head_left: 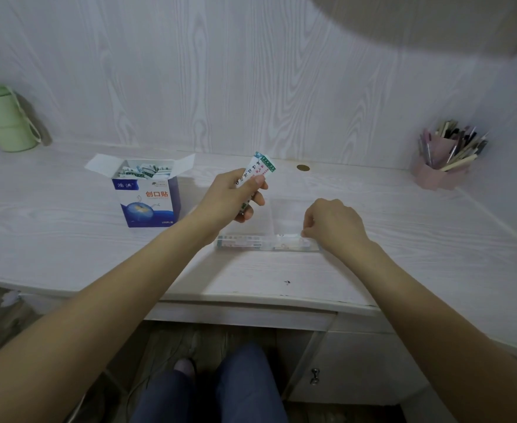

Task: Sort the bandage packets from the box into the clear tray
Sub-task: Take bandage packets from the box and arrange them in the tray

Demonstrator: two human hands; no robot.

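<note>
Evidently the sorting is under way but far from finished. I see the box [147,196] standing open on the desk [67,239], left of centre, its flaps spread and many bandage packets [142,171] heaped inside. The clear tray [269,227] lies in front of me, just right of the box; a few packets [242,242] already lie along its near edge, the rest of it looks bare, though its transparent walls are hard to trace. Most of the load, I judge, remains to be moved.

My left hand [235,193] hovers over the tray's left end, thumb and curled fingers pinching a held packet [258,170] that sticks up and tilts right. My right hand [333,224] sits at the tray's near right corner, fingers curled tightly with the tips at a packet [290,241] there; whether they pinch it or only press it flat I cannot tell.
</note>
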